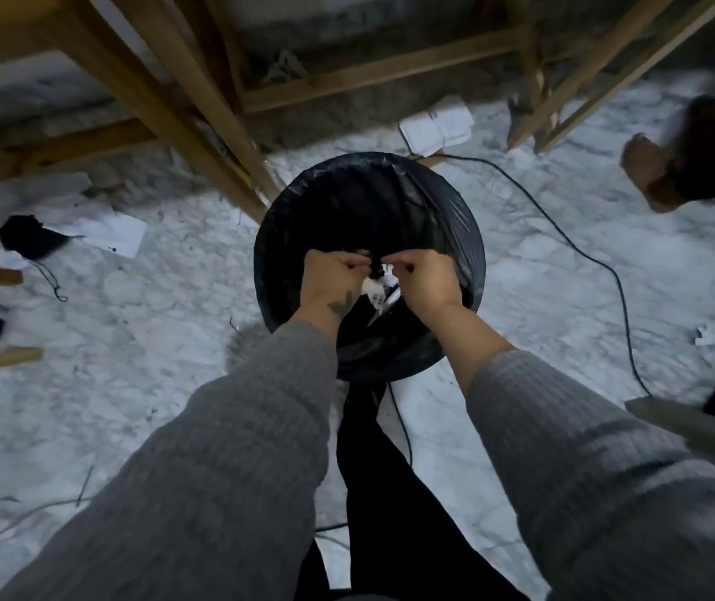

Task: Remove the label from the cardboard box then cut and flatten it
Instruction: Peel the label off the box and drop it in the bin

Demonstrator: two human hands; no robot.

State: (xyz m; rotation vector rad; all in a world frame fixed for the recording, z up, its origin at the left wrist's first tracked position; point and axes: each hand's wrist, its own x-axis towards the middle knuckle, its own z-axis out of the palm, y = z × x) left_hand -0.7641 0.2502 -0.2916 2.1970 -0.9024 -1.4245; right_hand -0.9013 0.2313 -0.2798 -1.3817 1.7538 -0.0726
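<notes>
Head view: two grey sleeves (234, 448) reach down over a round bin (455, 236) lined with a black bag. The left hand (333, 275) and right hand (427, 277) are close together, fingers curled, pinching white scraps (375, 290) inside the bin. It is too blurry to tell if the scraps are the label. Farther off, papers (436, 125) lie on the marble floor (152, 323) by wooden legs (199, 106). The cardboard box is out of view.

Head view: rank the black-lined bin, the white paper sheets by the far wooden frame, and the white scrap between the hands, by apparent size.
1. Black-lined bin, largest by far.
2. White paper sheets; they lie farther away, so they may be larger than they look.
3. White scrap, partly hidden between the left hand and right hand.
</notes>
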